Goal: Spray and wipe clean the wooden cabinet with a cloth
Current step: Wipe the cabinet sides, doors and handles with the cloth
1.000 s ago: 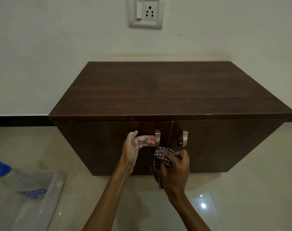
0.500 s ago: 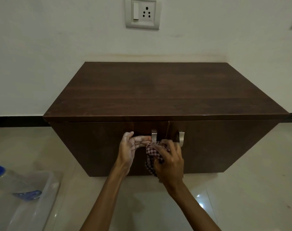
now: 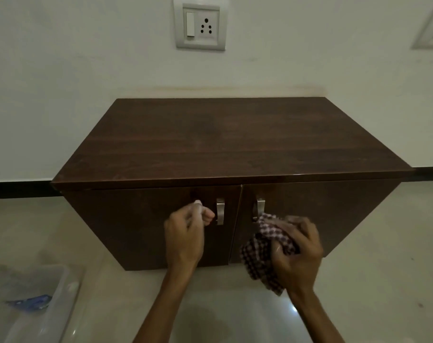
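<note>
While your right hand (image 3: 297,253) clenches the checked cloth (image 3: 267,251) by the cabinet's (image 3: 235,144) right handle (image 3: 258,209), your left hand (image 3: 185,233) curls loosely, holding nothing.

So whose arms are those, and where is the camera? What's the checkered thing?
The camera sits on a person's head and looks forward and down, so you see their own two arms reaching out. In front stands a dark brown wooden cabinet with two doors, on a pale shiny floor against a white wall. The right hand grips a crumpled red-and-white checkered cloth beside the right silver door handle. The left hand is by the left silver door handle, fingers curled; I cannot tell if it touches it. At the lower left lies a clear plastic tub.
</note>
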### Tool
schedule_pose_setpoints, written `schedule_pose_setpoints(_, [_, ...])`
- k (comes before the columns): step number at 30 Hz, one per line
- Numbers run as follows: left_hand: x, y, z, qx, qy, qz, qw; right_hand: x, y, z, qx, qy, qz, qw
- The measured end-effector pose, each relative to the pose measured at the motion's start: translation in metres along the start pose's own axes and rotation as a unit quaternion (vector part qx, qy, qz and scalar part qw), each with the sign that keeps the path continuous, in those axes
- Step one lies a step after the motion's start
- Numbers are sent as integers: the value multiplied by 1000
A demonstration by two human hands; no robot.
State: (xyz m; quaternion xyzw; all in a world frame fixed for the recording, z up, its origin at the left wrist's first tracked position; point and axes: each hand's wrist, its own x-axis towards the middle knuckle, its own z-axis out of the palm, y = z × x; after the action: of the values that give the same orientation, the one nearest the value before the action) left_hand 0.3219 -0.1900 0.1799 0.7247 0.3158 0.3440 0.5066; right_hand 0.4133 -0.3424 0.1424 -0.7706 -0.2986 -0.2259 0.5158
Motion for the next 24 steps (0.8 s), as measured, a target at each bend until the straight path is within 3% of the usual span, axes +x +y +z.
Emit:
schedule_pose_setpoints(2, [-4,9,13,-9,-63,22,998,22,-4,-13,-26,-28,2,999])
schedule_pose_setpoints(5, [-3,15,39,-50,-175,-56,982,43,-12,-8,-76,-115,-38,990])
schedule_pose_setpoints(7, [0,12,52,-68,-204,-108,971,46,-14,1,-130,-166,-77,974])
schedule_pose_setpoints(12, [3,8,67,-153,-222,-182,946,48,-8,7,-163,-152,-78,972])
schedule_pose_setpoints(17, [1,6,69,-176,-217,-178,943,46,-3,3,-108,-60,57,991])
schedule_pose_setpoints(22, [2,4,68,-196,-203,-181,942,46,-13,10,-137,-135,-39,981])
schedule_pose_setpoints(24, [2,2,69,-189,-208,-177,943,48,-10,7,-131,-123,-13,984])
